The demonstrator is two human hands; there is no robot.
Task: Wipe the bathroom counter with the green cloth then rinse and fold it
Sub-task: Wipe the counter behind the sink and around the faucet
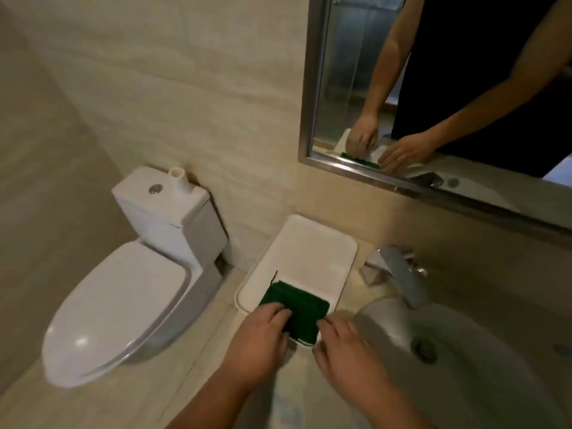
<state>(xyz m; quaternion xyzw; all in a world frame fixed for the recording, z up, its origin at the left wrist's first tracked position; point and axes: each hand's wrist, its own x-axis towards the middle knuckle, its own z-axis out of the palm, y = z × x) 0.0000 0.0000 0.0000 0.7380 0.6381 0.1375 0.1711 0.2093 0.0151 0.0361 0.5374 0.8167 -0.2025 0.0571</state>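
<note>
Both forearms reach in from below toward the white tray [312,243], palms turned down, and both hands meet at its near end. The left hand [257,339] arches over that end's left side, knuckles up and fingers [280,314] bent, tips set down on the green cloth [298,305]. Its thumb is tucked out of sight, so I cannot tell whether it pinches the fabric or only presses it. The right hand [343,345] lies lower and flatter at the tray's near right corner, its fingers loosely spread and fairly straight, tips touching the cloth's right edge. It presses there and grasps nothing. The cloth lies folded into a compact dark-green pad inside the tray's near end, ahead of and between the two sets of fingertips. A loose thread trails off its far corner. On the count: two hands, one cloth, one tray. The tray sits on the beige counter [213,366], with one basin [483,366] and one chrome tap [402,274] to its right. One toilet [123,305] with its lid down stands to its left. One mirror [349,72] hangs above and beyond it, reflecting both hands on the cloth.
</note>
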